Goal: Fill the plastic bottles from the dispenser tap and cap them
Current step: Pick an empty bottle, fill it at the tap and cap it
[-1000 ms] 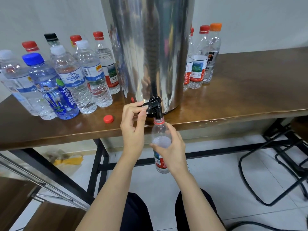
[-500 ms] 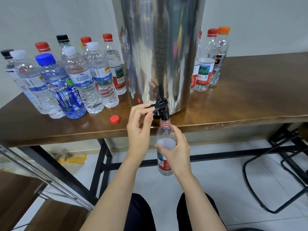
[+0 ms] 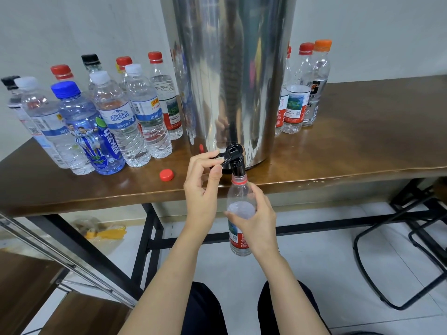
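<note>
The open bottle (image 3: 239, 197) hangs upright below the desk edge. Its red-ringed neck sits directly under the spout of the black tap (image 3: 236, 163), apparently touching it. The right hand (image 3: 260, 223) holds the bottle at mid-body, fingers (image 3: 262, 198) curled round the far side and thumb across the front. A pale water surface shows at about shoulder height; the flow itself cannot be made out. The left hand (image 3: 202, 189) pinches the lever (image 3: 221, 155) of the tap between forefinger and thumb. The tap projects from the foot of the steel dispenser (image 3: 229, 68), which stands at the front edge of the desk (image 3: 358, 146).

Step in hand, by judgement: filling, near completion. The next move calls for releasing the lever before the level reaches the neck, then lowering the bottle clear of the spout without tilting it. A loose red cap (image 3: 166, 175) lies on the desk just left of the left hand and is presumably this bottle's own; that hand is well placed to fetch it. A group of capped bottles (image 3: 121, 126) stands to the dispenser's left, with a smaller group (image 3: 297, 102) to its right.
</note>
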Motion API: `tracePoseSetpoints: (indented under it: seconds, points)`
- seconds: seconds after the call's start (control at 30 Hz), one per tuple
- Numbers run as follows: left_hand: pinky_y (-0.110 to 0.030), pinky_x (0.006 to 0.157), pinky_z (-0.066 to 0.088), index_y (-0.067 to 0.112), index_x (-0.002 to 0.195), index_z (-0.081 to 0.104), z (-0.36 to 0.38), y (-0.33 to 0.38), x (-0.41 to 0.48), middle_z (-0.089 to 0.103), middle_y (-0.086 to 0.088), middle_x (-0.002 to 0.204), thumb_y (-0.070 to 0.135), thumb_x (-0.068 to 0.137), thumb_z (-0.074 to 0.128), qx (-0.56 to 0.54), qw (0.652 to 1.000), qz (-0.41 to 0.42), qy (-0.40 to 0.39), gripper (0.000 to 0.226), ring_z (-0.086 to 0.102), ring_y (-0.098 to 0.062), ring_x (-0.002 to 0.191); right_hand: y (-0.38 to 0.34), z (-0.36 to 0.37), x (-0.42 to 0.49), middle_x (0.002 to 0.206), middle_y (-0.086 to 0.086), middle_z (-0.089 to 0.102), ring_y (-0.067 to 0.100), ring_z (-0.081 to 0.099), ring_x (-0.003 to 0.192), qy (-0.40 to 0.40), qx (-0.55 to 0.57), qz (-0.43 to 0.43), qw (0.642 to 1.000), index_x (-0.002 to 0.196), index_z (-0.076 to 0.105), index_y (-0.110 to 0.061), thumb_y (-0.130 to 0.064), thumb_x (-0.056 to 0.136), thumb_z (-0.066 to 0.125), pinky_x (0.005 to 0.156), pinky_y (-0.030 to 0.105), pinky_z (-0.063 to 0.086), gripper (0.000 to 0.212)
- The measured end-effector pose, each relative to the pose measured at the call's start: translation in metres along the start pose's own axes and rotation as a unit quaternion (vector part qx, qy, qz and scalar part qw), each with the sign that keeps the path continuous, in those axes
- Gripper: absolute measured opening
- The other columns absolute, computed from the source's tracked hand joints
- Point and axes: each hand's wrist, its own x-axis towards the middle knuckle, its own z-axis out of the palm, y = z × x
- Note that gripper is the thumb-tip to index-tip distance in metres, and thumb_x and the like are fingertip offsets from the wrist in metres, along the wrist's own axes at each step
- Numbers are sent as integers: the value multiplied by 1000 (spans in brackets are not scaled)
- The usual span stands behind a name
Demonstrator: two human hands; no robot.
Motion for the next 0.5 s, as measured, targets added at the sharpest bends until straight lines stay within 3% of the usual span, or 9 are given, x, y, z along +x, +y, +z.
tracePoseSetpoints:
  seconds: [0.23, 0.5]
  points:
    - [-24, 94, 45, 15, 94, 64, 0, -2, 0, 60, 12, 117, 10, 98, 54, 5, 1000, -2, -2, 13, 58, -15, 115, -1, 0, 0, 132, -13, 51, 0, 42, 118, -1, 1, 2, 1000, 141, 44, -33, -23, 70, 87, 105, 32, 42, 84]
    - [-45, 92, 50, 24, 99, 65, -1, -2, 0, 59, 21, 117, 21, 98, 53, 3, 1000, 11, -1, 12, 59, -23, 112, -1, 0, -1, 133, -9, 50, 3, 41, 120, -2, 3, -3, 1000, 143, 43, -32, -22, 71, 87, 107, 33, 41, 85]
